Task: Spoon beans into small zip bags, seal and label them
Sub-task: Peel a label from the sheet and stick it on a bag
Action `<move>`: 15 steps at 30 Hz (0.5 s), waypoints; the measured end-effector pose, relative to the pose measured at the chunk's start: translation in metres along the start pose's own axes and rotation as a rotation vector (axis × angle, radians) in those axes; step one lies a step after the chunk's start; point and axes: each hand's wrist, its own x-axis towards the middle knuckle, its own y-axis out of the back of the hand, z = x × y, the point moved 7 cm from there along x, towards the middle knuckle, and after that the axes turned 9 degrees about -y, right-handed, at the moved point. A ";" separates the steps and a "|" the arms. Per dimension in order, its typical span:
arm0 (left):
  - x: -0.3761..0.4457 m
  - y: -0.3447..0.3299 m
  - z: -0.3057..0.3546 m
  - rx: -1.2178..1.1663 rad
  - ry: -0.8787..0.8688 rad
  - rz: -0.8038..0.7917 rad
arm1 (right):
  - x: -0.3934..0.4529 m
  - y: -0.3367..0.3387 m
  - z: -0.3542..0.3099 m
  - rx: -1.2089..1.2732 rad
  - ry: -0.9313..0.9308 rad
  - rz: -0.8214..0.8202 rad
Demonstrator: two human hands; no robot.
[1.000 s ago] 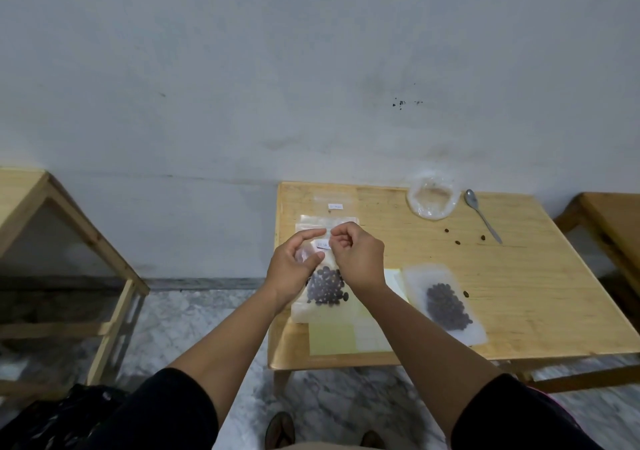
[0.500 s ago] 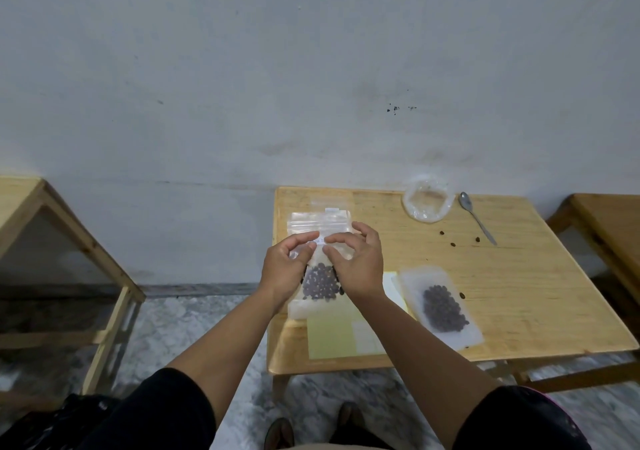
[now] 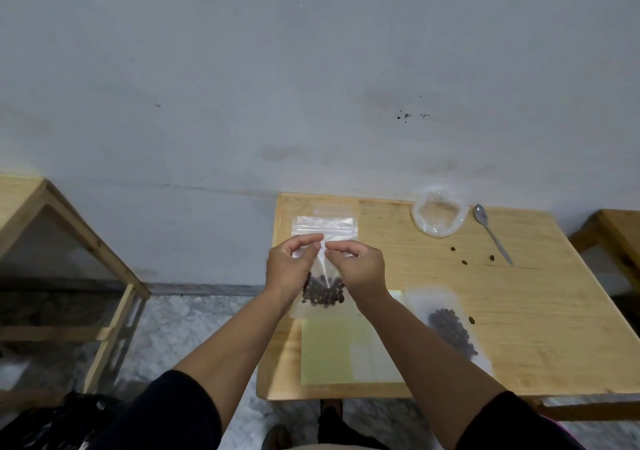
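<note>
At the near edge of the wooden table (image 3: 540, 311), towards its left corner, lies a pale yellow-green sheet (image 3: 329, 345) with a whitish part on its right side. Just right of it, near the same edge, a filled zip bag (image 3: 446, 325) lies flat with a dark heap of beans inside, and one loose bean (image 3: 471, 319) sits on the wood just beside it. Above the far end of the sheet, both hands are raised over the left part of the table and hold a second zip bag (image 3: 323, 290), which hangs upright with its beans gathered at the bottom. The left hand (image 3: 289, 269) has its thumb and forefinger curled together, pinching the bag's upper part, and the right hand (image 3: 360, 267) pinches it the same way just beside the left; the fingertips of the two hands nearly meet. Whether the bag's top is sealed cannot be told. Behind the hands, near the far left corner, empty zip bags (image 3: 325, 224) lie flat in a small overlapping stack. Further right, three loose beans (image 3: 463, 261) are scattered on the bare wood. Near the far edge sits a crumpled clear plastic bag (image 3: 438, 215), mouth open, and just right of it a metal spoon (image 3: 491, 233) lies with its bowl towards the far edge and its handle pointing back towards the right.
</note>
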 end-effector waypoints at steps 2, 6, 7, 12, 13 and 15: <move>0.011 -0.004 -0.002 0.013 0.003 0.016 | 0.011 0.001 0.001 -0.026 0.002 -0.012; 0.033 -0.020 -0.008 0.084 -0.003 -0.068 | 0.041 0.009 0.003 -0.088 -0.010 -0.057; 0.039 -0.026 -0.010 0.107 -0.004 -0.102 | 0.049 0.011 0.004 -0.110 -0.024 -0.075; 0.070 -0.049 -0.026 0.121 0.032 -0.079 | 0.092 0.023 0.011 -0.157 -0.058 -0.127; 0.078 -0.051 -0.028 0.111 0.042 -0.027 | 0.099 0.024 0.013 -0.156 -0.062 -0.138; 0.095 -0.050 -0.033 0.118 0.059 0.073 | 0.111 0.025 0.019 -0.163 -0.073 -0.159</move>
